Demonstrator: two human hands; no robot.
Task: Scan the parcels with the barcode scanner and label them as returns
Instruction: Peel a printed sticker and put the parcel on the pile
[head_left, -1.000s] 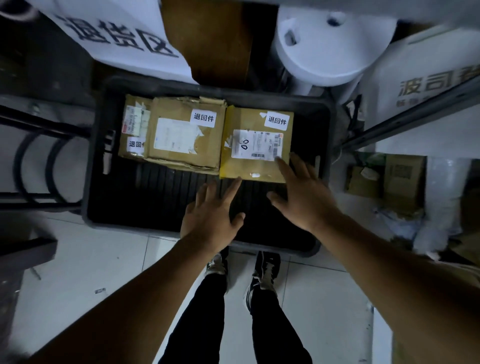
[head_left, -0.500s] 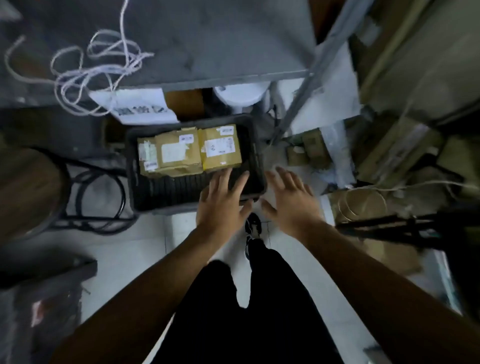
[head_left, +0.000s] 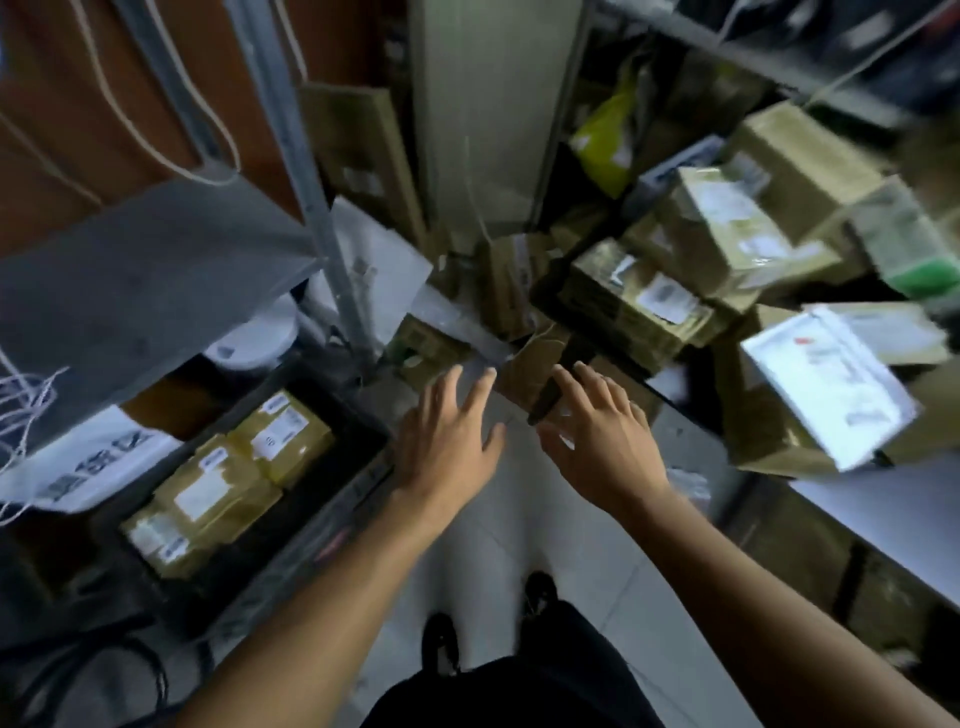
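Note:
Both my hands hover empty in mid-air with fingers spread: my left hand (head_left: 447, 431) just right of the black crate (head_left: 332, 509), my right hand (head_left: 597, 436) beside it. The crate sits on the floor at lower left and holds three brown parcels (head_left: 228, 478) with white labels and small return stickers. On the white table (head_left: 883, 514) to the right lies a blurred heap of parcels (head_left: 727, 260), cardboard boxes and a white mailer (head_left: 826, 379). No barcode scanner is visible.
A grey shelf board (head_left: 130, 291) with white cords hangs over the crate, carried by a metal upright (head_left: 311, 208). A white sign (head_left: 88, 467) lies by the crate. More boxes stand on the floor behind my hands. My shoes (head_left: 441, 639) stand on pale tiles.
My hands have left the crate and swung up and to the right. The view has turned from the crate toward the parcel heap on the table. Both hands stay empty.

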